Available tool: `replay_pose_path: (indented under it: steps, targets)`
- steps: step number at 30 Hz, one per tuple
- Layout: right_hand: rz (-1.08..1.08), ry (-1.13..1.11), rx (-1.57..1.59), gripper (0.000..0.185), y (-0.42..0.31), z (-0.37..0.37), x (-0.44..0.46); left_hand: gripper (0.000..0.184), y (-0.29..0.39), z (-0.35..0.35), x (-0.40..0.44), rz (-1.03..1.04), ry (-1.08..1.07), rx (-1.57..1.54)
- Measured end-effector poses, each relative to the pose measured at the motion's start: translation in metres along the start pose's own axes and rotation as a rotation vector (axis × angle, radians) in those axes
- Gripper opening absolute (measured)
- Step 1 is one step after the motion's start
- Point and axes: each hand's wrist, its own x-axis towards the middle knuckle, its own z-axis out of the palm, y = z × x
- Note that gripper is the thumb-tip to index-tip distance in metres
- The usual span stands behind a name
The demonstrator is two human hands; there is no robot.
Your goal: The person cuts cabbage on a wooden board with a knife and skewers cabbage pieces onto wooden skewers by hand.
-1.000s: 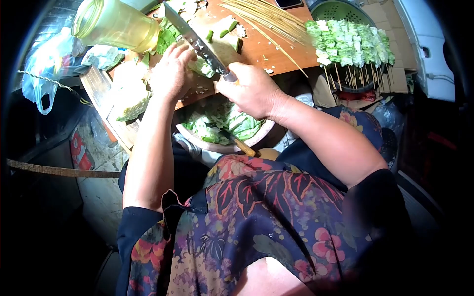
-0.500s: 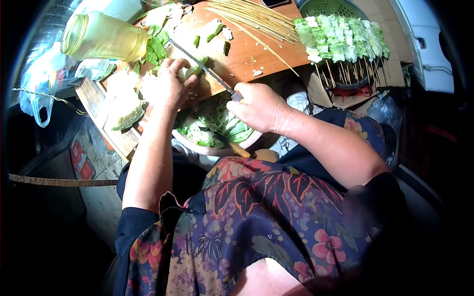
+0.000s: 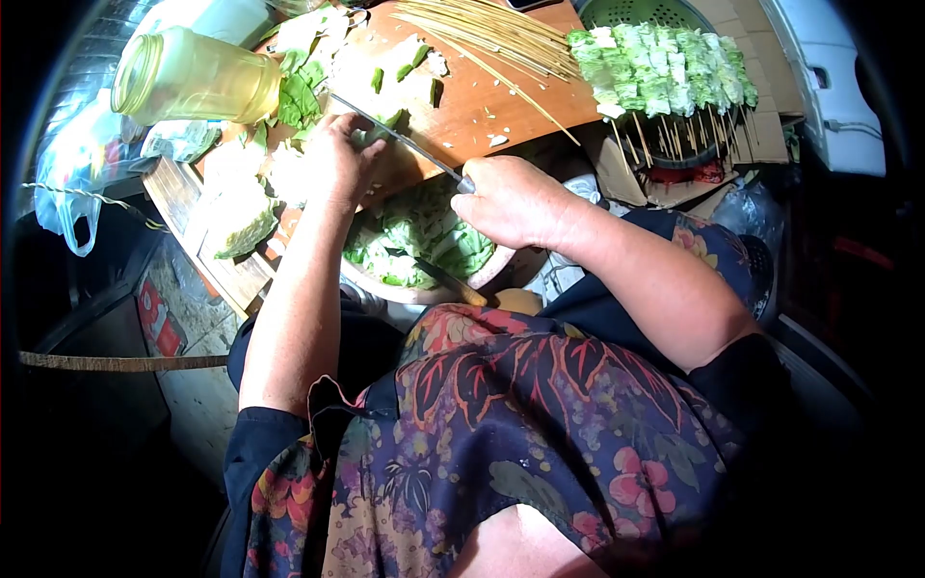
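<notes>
My right hand (image 3: 511, 200) grips the handle of a knife (image 3: 403, 141), its blade pointing up and left, seen nearly edge-on. Beside the blade, my left hand (image 3: 339, 159) is closed with curled fingers against pale green cabbage at the board's front edge; the hand hides part of it. Cut leaves fill a bowl (image 3: 358, 275) below my hands, and a second knife with a wooden handle (image 3: 466, 291) lies in it. Green leaves (image 3: 301, 94) and scraps lie on the orange board (image 3: 472, 120). A cabbage chunk (image 3: 248, 226) rests at the left.
A jar of yellowish liquid (image 3: 198, 77) lies at the upper left, near a blue plastic bag (image 3: 72, 183). Loose wooden skewers (image 3: 496, 39) are at the back. Skewered leaves (image 3: 665, 72) lie over a green colander (image 3: 641, 12) on the right.
The whole view has shifted a little. The knife blade has turned from showing its broad face to nearly edge-on, while my left fingers have curled in and leafy pieces in the bowl are arranged differently.
</notes>
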Motion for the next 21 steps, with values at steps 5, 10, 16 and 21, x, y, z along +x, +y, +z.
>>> replay_pose_path:
  steps: [5, 10, 16, 21]
  targets:
    - [0.012, -0.050, -0.027, 0.034, -0.006, -0.009, 0.009, 0.029, 0.000, 0.001, 0.001, -0.010, 0.002, 0.002]
    - [0.080, -0.121, -0.036, 0.032, -0.016, -0.011, 0.018, 0.028, -0.001, 0.002, 0.002, -0.042, -0.027, 0.015]
    - [0.033, 0.035, -0.040, 0.034, 0.003, 0.007, 0.022, 0.033, -0.003, -0.003, -0.007, -0.093, -0.058, -0.025]
    - [0.063, 0.018, 0.004, 0.032, 0.007, -0.001, 0.022, 0.035, -0.003, -0.002, -0.002, -0.141, -0.023, -0.023]
